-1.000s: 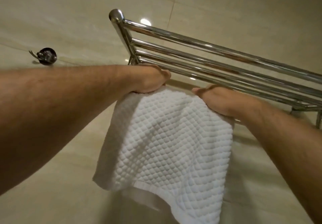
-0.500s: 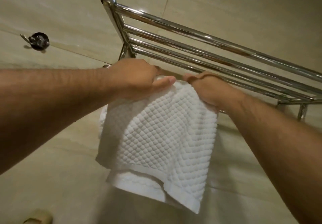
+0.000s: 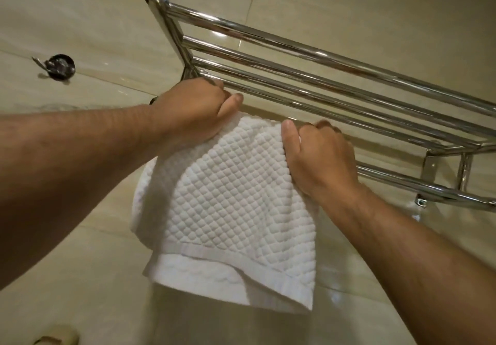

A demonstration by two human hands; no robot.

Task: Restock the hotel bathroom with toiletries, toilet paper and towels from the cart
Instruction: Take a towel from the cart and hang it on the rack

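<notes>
Gripping the top edge of a white waffle-weave towel (image 3: 230,205) with left hand (image 3: 193,111) and right hand (image 3: 319,154), fingers curled over it; draped just below the shelf bars of a chrome towel rack (image 3: 322,76) on beige wall tiles (image 3: 362,4).

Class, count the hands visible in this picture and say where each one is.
2. The left hand grips the upper left edge of the white towel below the chrome rack; the right hand grips its upper right edge. Neither is hidden.

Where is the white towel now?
Centre of the head view, the towel hangs under the left end of the chrome rack, left hand and right hand gripping its top.
</notes>
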